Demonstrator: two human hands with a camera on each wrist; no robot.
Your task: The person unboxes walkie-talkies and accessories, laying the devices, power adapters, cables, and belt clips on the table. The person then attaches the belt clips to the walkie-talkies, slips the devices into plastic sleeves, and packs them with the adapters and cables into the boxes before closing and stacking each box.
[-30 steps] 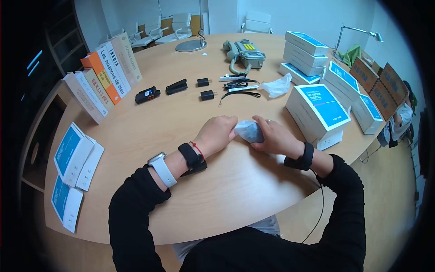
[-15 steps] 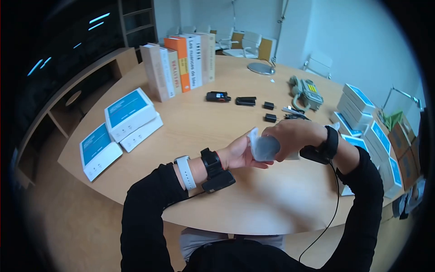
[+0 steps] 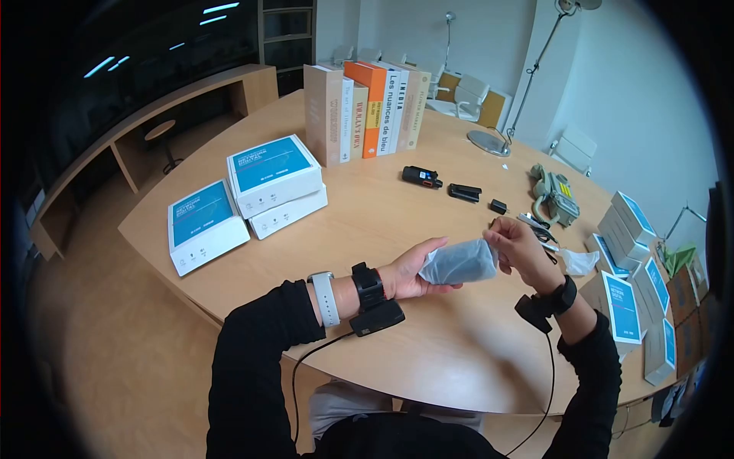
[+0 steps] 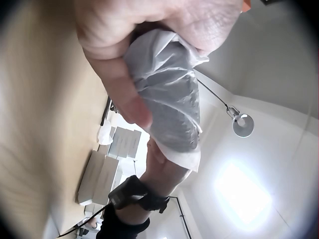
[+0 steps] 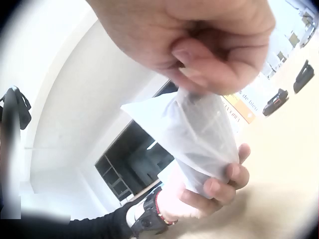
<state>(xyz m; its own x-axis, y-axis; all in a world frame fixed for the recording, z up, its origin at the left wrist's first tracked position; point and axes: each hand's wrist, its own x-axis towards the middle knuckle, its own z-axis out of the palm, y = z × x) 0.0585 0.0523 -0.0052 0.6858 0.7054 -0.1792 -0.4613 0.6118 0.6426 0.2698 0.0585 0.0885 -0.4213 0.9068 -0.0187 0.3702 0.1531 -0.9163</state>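
Observation:
Above the table, between my hands, is a dark object in a translucent white bag (image 3: 460, 262). My left hand (image 3: 411, 272) grips its left end, with the thumb on the upper side and fingers beneath. At the other end, my right hand (image 3: 526, 251) pinches the bag's edge between thumb and curled fingers. In the left wrist view the wrinkled bag (image 4: 172, 94) sits in the palm, its loose edge flaring toward the right hand. The right wrist view shows the bag (image 5: 199, 137) hanging from the pinch, the left fingers (image 5: 214, 189) wrapped round its lower end.
White-and-blue boxes (image 3: 275, 170) are stacked at left, and more boxes (image 3: 623, 306) stand at right. Upright books (image 3: 371, 115), a black handheld device (image 3: 421, 177), a stapler (image 3: 465, 192), a charger (image 3: 498, 206), crumpled white wrapping (image 3: 579, 262) and a telephone (image 3: 556, 196) lie beyond my hands.
The head view has swung left. My left hand opened out, then took the bag's left end; my right hand moved from around the object to its right edge. The bag now lies lengthwise.

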